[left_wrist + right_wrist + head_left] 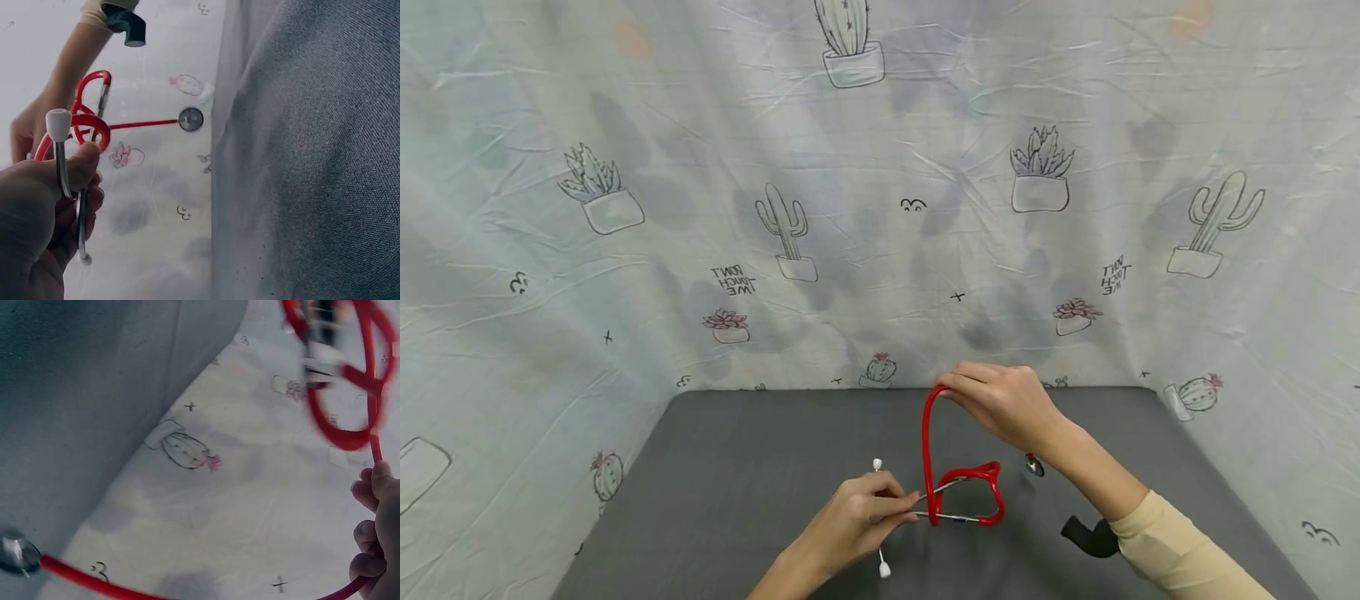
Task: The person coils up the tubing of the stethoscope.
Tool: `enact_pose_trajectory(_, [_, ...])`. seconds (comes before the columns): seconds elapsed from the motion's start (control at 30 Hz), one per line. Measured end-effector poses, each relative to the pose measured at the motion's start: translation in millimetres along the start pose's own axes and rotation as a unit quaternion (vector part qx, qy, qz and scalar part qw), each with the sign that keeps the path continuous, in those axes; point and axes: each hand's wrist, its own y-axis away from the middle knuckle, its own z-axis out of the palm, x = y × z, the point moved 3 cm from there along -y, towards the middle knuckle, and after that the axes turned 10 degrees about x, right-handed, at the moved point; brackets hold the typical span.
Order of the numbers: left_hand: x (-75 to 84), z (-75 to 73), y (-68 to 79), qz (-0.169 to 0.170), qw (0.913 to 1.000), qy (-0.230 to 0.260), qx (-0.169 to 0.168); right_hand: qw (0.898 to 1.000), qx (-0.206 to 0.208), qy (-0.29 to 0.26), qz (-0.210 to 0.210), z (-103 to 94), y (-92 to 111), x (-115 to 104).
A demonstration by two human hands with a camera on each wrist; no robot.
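Note:
A red stethoscope [991, 500] is held up between both hands, over the grey table. My left hand [859, 517] pinches its metal ear tubes between thumb and fingers. White ear tips [884, 570] stick out on both sides of that hand. Higher up and to the right, my right hand [1000, 400] grips the red tubing [376, 447], which bends over at its fingers. One turn of tubing passes around the metal tubes just beyond the left fingertips. The round metal chest piece [191, 119] hangs from the free end of the tubing, below the right hand.
The grey tabletop [737, 467] spreads under the hands. Pale cloth [880, 250] printed with cactus drawings rises behind it and along both sides. A black curved piece [1093, 537] sits at the right sleeve [1180, 542].

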Motion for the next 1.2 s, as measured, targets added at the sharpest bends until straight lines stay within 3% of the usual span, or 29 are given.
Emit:
enact_pose_trajectory(0.4, [4.2, -4.4, -4.6, 0.055, 0.9972, 0.017, 0.048, 0.997, -0.015, -0.014, 0.072, 14.5, 26.5, 16.0])
enact_pose_trajectory(0.7, [4.2, -11.3, -5.6, 0.070, 0.9923, 0.041, 0.094, 0.986, -0.089, 0.013, 0.143, 19.8, 43.4, 13.7])
enact_pose_trajectory(0.87, [1.5, -16.2, -7.4, 0.086, 0.9894, 0.040, 0.110, 0.981, -0.124, 0.027, 0.149, 23.3, 53.6, 6.0])
enact_pose_trajectory(1.07, [-0.5, -22.2, -9.1, 0.071, 0.9887, 0.042, 0.125, 0.973, -0.184, 0.048, 0.134, 27.6, 62.0, -7.6])
enact_pose_trajectory(1.2, [-4.0, -29.4, -12.1, 0.057, 0.9886, 0.040, 0.134, 0.970, -0.196, 0.072, 0.127, 30.2, 67.4, -19.0])
